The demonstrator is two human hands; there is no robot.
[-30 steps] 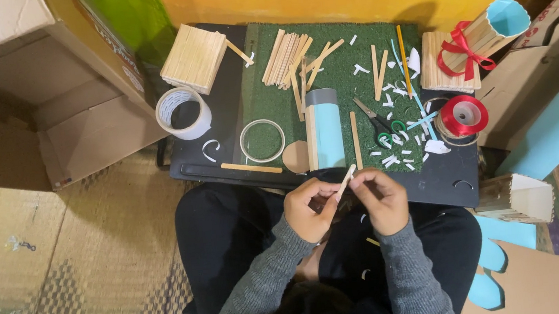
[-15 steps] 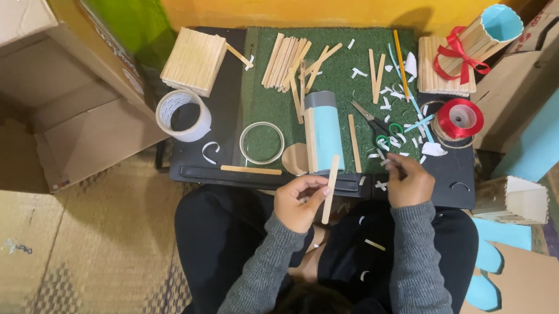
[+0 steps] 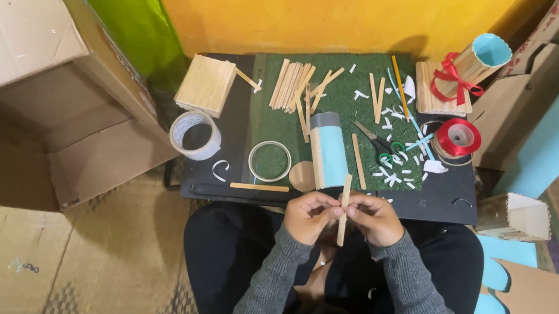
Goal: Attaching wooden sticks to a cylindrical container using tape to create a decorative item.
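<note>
Left hand (image 3: 310, 217) and right hand (image 3: 375, 218) both pinched on one wooden craft stick (image 3: 343, 201), near table (image 3: 434, 197) edge; light blue tube (image 3: 328, 150) just beyond.

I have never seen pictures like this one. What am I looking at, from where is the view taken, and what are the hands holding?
There is no machine here. A person sits on the floor, and the camera looks straight down at the work from above. The left hand and the right hand together hold one flat wooden stick between the fingers. In front lies a dark board with a green mat on it. On it lie a blue tube, a heap of sticks, scissors, a red ribbon roll, a tape roll and a square block made of sticks. Cardboard boxes stand around.
</note>
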